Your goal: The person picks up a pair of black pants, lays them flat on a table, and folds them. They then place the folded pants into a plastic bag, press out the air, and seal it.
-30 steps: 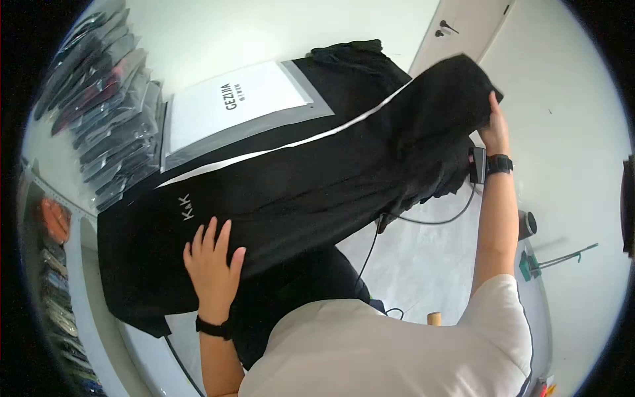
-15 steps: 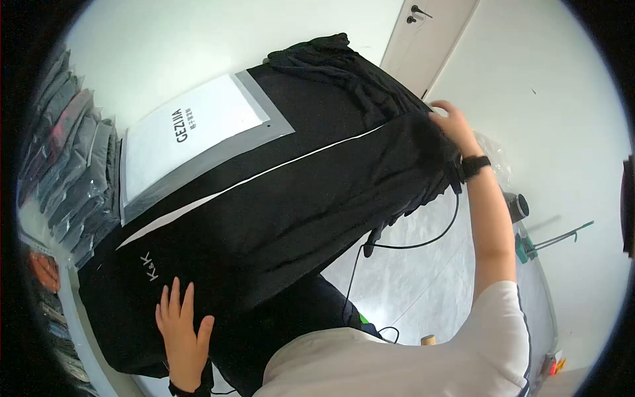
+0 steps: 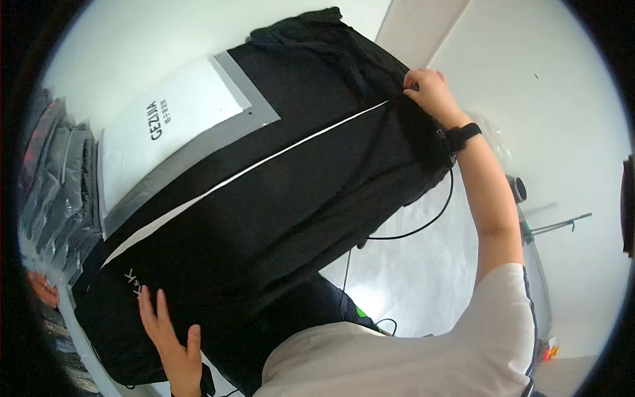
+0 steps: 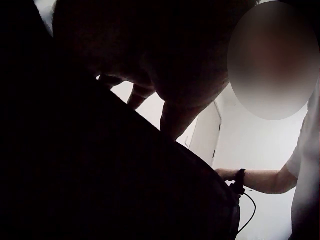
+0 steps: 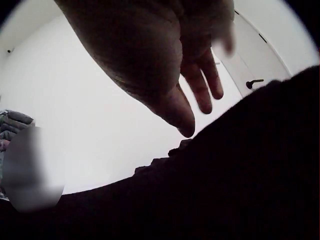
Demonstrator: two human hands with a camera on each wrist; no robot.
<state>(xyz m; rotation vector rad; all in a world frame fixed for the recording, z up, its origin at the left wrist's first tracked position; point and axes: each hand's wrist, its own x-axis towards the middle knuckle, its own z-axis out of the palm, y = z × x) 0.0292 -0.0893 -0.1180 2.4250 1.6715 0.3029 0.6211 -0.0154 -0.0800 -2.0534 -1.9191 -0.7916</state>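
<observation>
A long black garment (image 3: 284,212) lies spread out in the head view, with white "K&K" lettering (image 3: 135,283) near its lower left end. A narrow white strip (image 3: 264,162) runs lengthwise across the black cloth. My left hand (image 3: 175,351) rests on the cloth beside the lettering, fingers extended and thumb apart. At the far right end, my right hand (image 3: 433,98) is over the garment's edge, its fingers loosely bent. In the right wrist view the thumb (image 5: 180,117) points down close over the dark cloth, apart from the other fingers.
A white package (image 3: 178,119) marked "GEZIJIA" lies on the black cloth's far side. Left of it stands a stack of bagged clothes (image 3: 59,192). Bunched black fabric (image 3: 304,33) lies at the back. A cable (image 3: 423,228) hangs below my right wrist.
My right hand has lowered the garment's raised end, let go of it and moved left. The white strip has narrowed. My left hand has shifted down and left in view, still on the cloth.
</observation>
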